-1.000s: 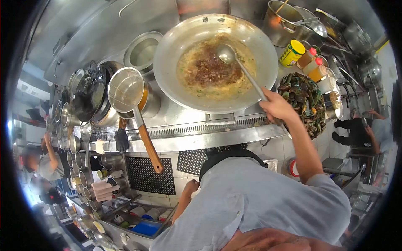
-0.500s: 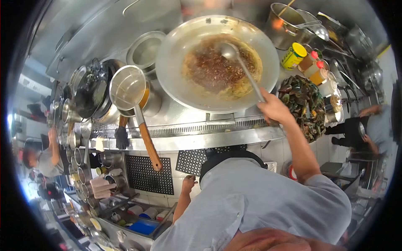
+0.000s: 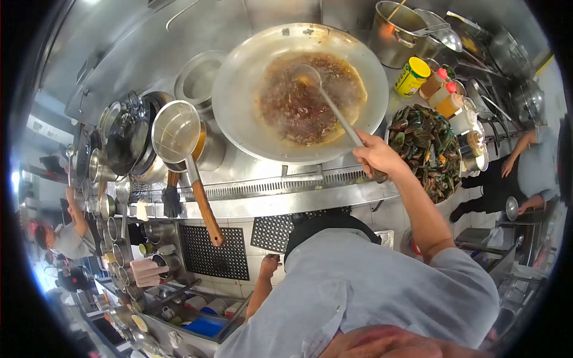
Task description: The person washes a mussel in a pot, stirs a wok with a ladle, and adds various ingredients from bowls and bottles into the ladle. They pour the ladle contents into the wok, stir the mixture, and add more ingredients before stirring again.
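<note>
My right hand (image 3: 379, 156) is closed around the handle of a long metal ladle (image 3: 341, 118). The ladle's bowl is partly sunk in dark brown, steaming sauce (image 3: 292, 107) inside a large wok (image 3: 236, 119). Away from the counter, my left hand (image 3: 270, 262) hangs low beside my body with its fingers curled; whether anything is in it is too small to tell. Just right of my right hand lies a heap of mussels (image 3: 425, 149). A strainer (image 3: 176, 132) with a wooden handle rests over a pot left of the wok.
A yellow canister (image 3: 412, 77), red-capped bottles (image 3: 445, 91) and a tall pot (image 3: 391, 45) stand at the right. Stacked dark woks (image 3: 127, 138) are at the left. A black mat (image 3: 215, 252) lies on the floor. One person (image 3: 534, 170) stands far right, another (image 3: 68, 234) far left.
My right hand has shifted slightly left with the ladle, whose bowl has moved left and dipped into the sauce. The view has shifted a little. The person at right has moved closer.
</note>
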{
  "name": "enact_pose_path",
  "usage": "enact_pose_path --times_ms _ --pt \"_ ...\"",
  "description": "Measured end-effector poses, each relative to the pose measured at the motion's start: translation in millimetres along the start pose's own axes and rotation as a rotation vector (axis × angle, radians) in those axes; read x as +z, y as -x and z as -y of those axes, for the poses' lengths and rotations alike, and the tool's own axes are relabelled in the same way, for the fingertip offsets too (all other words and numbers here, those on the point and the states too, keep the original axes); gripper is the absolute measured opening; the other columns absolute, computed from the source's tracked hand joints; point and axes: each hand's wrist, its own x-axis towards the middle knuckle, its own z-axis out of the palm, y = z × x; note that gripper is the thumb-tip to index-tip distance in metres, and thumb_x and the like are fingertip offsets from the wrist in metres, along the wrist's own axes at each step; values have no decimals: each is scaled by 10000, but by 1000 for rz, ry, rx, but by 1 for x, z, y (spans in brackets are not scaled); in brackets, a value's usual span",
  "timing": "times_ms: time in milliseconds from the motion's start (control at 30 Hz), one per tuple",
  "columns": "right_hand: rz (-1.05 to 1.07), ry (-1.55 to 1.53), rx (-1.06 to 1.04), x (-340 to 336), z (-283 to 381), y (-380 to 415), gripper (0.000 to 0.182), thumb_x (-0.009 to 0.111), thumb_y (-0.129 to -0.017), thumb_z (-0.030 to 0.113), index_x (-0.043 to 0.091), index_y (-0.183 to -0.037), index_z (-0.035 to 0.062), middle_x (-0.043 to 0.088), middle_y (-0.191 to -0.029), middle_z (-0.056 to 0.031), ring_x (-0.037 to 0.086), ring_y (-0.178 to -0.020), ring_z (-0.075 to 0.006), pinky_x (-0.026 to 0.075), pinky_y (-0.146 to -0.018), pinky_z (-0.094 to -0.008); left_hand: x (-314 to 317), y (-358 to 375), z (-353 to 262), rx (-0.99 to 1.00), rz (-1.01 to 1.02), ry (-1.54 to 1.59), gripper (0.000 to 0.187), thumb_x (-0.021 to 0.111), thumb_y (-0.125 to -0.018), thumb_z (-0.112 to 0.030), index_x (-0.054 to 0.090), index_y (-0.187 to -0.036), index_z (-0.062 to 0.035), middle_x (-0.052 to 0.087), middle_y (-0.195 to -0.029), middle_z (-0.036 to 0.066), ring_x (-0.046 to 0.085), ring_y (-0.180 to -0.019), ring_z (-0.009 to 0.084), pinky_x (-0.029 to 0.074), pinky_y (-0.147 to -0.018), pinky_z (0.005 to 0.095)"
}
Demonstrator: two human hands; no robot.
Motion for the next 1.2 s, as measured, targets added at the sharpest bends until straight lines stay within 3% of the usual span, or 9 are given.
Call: enact_pose_path --times_ms 133,200,333,467,567,733,833,900,1200 --pt "171 -496 175 -43 2 20 605 572 -887 93 385 -1458 26 509 -697 -21 493 -466 -116 401 -393 -289 0 4 4 -7 -33 16 302 569 -939 -215 615 -1067 54 679 -880 104 697 -742 190 481 -572 286" --pt "91 -189 137 -49 8 36 614 549 -884 77 371 -1470 32 507 -688 -20 496 -465 -125 408 -397 -296 -6 -3 39 328 -29 -152 306 575 -929 -215 611 -1082 48 679 -878 103 689 -745 183 477 -567 282" --pt "-113 408 -50 -19 8 24 618 531 -872 56 373 -1470 33 501 -681 -19 500 -467 -133 416 -400 -301 -2 30 18 3 -213 18 303 569 -919 -204 603 -1087 46 679 -888 111 666 -702 177 475 -555 280" --pt "-40 -162 2 -2 -6 1 458 539 -875 56 476 -1327 34 525 -700 -28 488 -466 -117 409 -390 -280 -23 34 35 -50 -206 138 324 566 -914 -214 589 -1110 43 674 -897 107 663 -701 175 478 -548 280" --pt "228 -1077 145 -8 -25 -5 108 584 -908 87 499 -973 77 532 -731 -24 442 -468 -50 347 -347 -200 -45 21 71 96 -77 -67 303 565 -912 -225 598 -1088 19 670 -885 95 661 -698 164 480 -542 275" --pt "-24 -809 -44 38 -4 46 154 580 -896 80 510 -1027 37 531 -727 -32 452 -471 -55 350 -350 -213 -82 19 38 33 -40 -383 248 566 -914 -231 624 -991 -3 665 -831 81 647 -656 157 461 -499 284" --pt "-223 -542 -98 58 11 68 488 540 -886 56 454 -1363 1 509 -724 -31 424 -455 -48 325 -355 -200 -150 -89 116 -72 316 125 249 560 -918 -234 627 -972 -1 656 -808 66 635 -629 162 452 -486 291" --pt "-265 -488 -131 67 20 80 545 536 -886 70 414 -1415 12 501 -723 -28 415 -445 -48 319 -359 -196 -168 -71 96 176 143 -181 261 556 -917 -225 623 -1008 11 659 -831 73 657 -657 170 462 -509 283" --pt "-355 -441 -255 92 57 115 558 553 -874 49 432 -1419 30 512 -712 -36 444 -440 -83 336 -365 -235 -219 -69 76 60 15 -100 262 529 -904 -189 632 -990 36 663 -815 94 676 -689 180 458 -491 273"
